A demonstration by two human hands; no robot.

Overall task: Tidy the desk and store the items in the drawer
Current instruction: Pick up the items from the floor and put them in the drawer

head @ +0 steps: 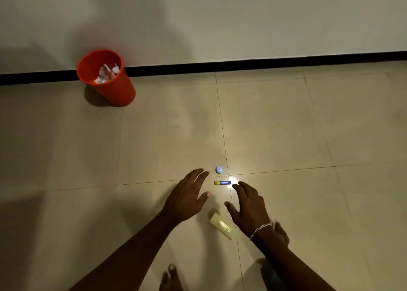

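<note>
Three small items lie on the tiled floor [286,123]. A small blue stick with a yellow cap [222,182] lies flat between my two hands. A little round light-blue object [219,169] sits just beyond it. A pale yellow tube [222,225] lies nearer me, partly under my right wrist. My left hand [187,197] hovers to the left of the stick with fingers spread and straight, holding nothing. My right hand [248,204], with a silver bracelet on the wrist, reaches from the right, fingers relaxed, fingertips close to the stick's blue end, holding nothing.
An orange-red waste bin [110,83] holding crumpled wrappers stands at the back left against the white wall and its black skirting [264,62]. My bare feet [171,277] show at the bottom edge. A bright light reflection glares beside the stick.
</note>
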